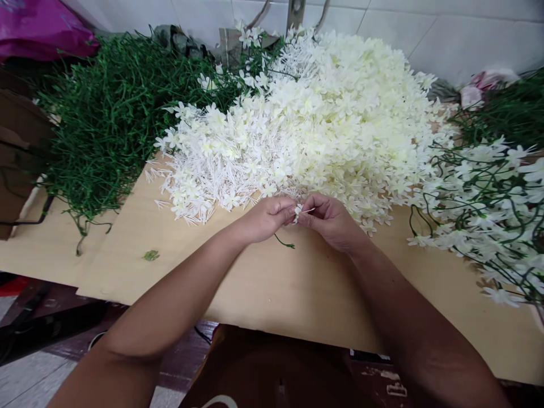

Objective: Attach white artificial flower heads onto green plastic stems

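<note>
My left hand (274,218) is closed in a pinch on a thin green plastic stem (284,243), whose branched end hangs out below the fingers. Between both hands' fingertips sits a small white artificial flower (298,211). My right hand (329,220) pinches this flower, and a thin white stalk sticks out by its fingers. The hands almost touch, just over the near edge of a large heap of white and cream artificial flowers (340,124). Where stem and flower meet is hidden by the fingers.
A heap of green plastic stems (114,113) lies at the left. Flowers on green stems (488,209) are piled at the right. A brown box (21,141) and a magenta bag (46,28) stand at far left. One small green scrap (151,255) lies on the wooden tabletop (272,289).
</note>
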Action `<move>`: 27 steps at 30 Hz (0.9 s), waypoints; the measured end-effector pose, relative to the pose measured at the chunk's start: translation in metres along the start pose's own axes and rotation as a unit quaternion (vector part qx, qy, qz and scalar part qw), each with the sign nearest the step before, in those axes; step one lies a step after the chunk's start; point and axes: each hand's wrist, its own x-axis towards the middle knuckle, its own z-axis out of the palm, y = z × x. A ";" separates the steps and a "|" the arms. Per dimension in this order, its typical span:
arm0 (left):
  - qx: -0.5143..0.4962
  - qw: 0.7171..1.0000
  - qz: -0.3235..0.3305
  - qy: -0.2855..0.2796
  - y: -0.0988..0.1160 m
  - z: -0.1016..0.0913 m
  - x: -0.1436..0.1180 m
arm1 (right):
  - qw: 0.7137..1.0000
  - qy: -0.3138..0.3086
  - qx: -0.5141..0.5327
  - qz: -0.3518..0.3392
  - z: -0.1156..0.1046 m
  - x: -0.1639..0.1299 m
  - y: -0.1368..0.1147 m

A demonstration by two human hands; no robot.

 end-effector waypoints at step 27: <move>-0.103 0.990 -0.059 0.071 0.000 0.003 0.001 | 0.988 -0.018 0.149 0.022 -0.002 0.005 0.005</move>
